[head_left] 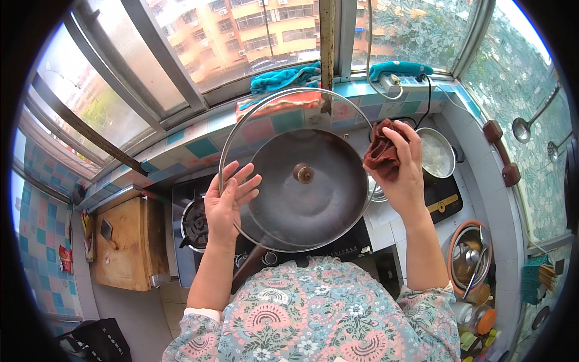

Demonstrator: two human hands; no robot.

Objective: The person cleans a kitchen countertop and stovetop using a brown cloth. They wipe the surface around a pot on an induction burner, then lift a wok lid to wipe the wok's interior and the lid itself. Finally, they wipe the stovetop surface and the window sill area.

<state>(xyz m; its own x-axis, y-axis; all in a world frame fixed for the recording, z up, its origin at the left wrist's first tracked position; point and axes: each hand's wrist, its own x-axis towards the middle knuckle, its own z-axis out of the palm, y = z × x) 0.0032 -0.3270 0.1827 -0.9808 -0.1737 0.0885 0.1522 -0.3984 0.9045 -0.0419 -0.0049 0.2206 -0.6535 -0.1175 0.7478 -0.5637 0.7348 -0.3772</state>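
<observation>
A large clear glass lid [353,230] with a metal rim and a brown knob [303,174] is held up between my hands, tilted above a dark wok [283,151]. My left hand [228,196] supports the lid's left rim, thumb and fingers spread across the edge. In my right hand [405,163] is a bunched brown cloth [382,151], gripped against the lid's right rim. The wok is seen through the glass, its dark handle [250,265] pointing toward me at the lower left.
A gas burner [198,223] lies left of the wok, beside wooden cutting boards [123,241]. To the right, a pot of whitish liquid [435,154] stands near a lidded pot with tongs [467,256] and several jars. Ladles hang at the far right; a teal towel [286,78] rests on the windowsill.
</observation>
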